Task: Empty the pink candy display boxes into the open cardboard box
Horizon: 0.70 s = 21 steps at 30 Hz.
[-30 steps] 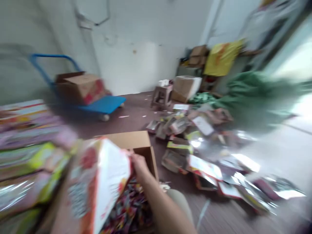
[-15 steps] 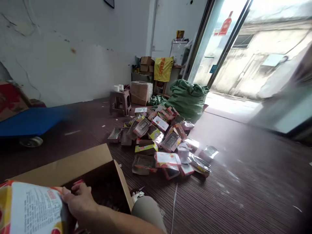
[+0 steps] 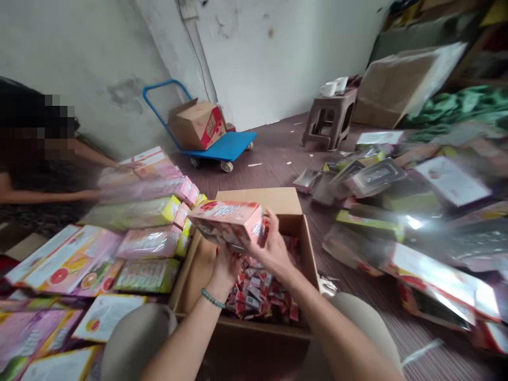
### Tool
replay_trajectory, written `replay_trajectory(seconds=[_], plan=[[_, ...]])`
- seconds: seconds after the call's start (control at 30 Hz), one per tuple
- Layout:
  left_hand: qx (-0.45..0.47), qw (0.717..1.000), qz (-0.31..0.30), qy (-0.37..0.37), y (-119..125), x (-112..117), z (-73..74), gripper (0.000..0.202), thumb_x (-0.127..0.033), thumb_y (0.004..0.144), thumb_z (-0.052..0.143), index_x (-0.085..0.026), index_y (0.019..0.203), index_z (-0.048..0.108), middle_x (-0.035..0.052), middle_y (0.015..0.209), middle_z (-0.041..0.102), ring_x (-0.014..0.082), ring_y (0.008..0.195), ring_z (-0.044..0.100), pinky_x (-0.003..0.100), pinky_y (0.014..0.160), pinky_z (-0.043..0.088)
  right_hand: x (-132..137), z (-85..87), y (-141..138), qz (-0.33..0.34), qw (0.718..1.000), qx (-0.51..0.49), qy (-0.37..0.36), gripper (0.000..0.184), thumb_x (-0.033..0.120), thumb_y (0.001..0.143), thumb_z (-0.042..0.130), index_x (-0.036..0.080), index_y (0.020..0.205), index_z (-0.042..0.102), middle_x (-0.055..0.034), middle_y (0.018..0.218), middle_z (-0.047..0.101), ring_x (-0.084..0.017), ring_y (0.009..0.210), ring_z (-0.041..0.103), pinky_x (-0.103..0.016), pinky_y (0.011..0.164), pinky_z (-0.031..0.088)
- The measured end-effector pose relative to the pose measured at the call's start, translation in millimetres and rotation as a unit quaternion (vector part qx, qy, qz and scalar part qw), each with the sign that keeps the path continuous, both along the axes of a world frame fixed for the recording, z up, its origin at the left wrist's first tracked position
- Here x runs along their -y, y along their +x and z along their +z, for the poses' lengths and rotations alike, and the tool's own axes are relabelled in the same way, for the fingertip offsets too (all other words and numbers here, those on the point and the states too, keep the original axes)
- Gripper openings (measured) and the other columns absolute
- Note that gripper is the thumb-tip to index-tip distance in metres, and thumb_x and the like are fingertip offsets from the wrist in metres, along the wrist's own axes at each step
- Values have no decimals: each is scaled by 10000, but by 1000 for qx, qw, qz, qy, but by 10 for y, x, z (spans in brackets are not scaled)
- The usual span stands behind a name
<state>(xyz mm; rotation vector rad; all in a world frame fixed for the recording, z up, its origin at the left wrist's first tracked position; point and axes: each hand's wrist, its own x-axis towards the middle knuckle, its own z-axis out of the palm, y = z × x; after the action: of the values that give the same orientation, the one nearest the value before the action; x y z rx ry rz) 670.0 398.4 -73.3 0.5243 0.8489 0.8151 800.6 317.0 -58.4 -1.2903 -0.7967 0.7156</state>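
Both hands hold one pink and red fruit-printed box (image 3: 228, 214), tilted over an open cardboard carton (image 3: 304, 264) between my knees. My left hand (image 3: 226, 270), with a green bead bracelet at the wrist, supports the box from below. My right hand (image 3: 273, 246) grips its right end, thumb along the lower edge and fingers curled round the far side. Many small red wrapped packets (image 3: 257, 291) lie loose in the carton under the box.
Full fruit-printed boxes (image 3: 146, 241) are stacked at my left, where another person's hands (image 3: 125, 166) touch the top ones. Emptied packages (image 3: 381, 180) lie heaped at right. A blue trolley (image 3: 226, 145) bearing a carton and a brown stool (image 3: 329, 119) stand behind.
The view has swung left, bringing the stacked boxes and the other person into sight. A box is now in both hands above the carton; earlier my right hand was on a box at far left.
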Motion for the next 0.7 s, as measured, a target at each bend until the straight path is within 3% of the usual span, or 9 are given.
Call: replay_trajectory(seconds=[0.13,0.2,0.3,0.4,0.53,0.63,0.7], plan=[[-43,998,-8,-34,-189,-89,171,571,-610,1118,366,-200,896,695,100,834,748,270,885,754,417,867,653,58,156,378,-70,986,-137,71,983,464,751,876,252,1610,447,-119,1460,668,-343,1307,634,-496,1170,493],[-73,996,50,-22,-310,-211,266,612,-692,1094,335,-207,941,676,74,798,729,246,774,740,384,734,637,70,194,514,-47,982,-150,109,804,451,797,834,257,1529,566,-76,1412,712,-328,1316,638,-462,1162,501],[-45,991,102,74,-419,-343,371,533,-617,1127,298,-261,1167,692,42,967,775,214,831,750,347,721,609,68,222,568,41,985,-142,93,710,418,817,828,284,1486,633,-31,1339,760,-316,1287,666,-470,1171,496],[-6,992,45,114,-414,-329,412,561,-574,1134,302,-227,1320,701,86,1110,795,231,989,751,382,902,604,56,228,550,49,982,-155,93,745,414,768,874,278,1467,657,-23,1387,744,-315,1355,633,-483,1240,437],[-9,991,45,127,-380,-203,480,542,-531,1135,342,-193,1364,698,116,1142,800,246,1064,735,401,1001,571,54,183,571,18,982,-163,98,720,423,755,914,298,1427,688,-20,1422,728,-295,1464,560,-479,1302,372],[29,974,59,219,-381,-178,640,427,-477,1120,451,-207,1329,708,104,1204,783,235,1107,720,350,951,577,38,102,586,34,981,-172,76,704,445,751,940,281,1393,703,-48,1401,741,-308,1446,587,-496,1301,390],[43,968,97,227,-389,-221,758,330,-423,1105,503,-210,1232,721,84,1147,774,216,1020,728,336,888,586,4,42,574,16,971,-233,61,680,472,746,934,285,1361,711,-51,1435,723,-316,1459,579,-498,1286,425]])
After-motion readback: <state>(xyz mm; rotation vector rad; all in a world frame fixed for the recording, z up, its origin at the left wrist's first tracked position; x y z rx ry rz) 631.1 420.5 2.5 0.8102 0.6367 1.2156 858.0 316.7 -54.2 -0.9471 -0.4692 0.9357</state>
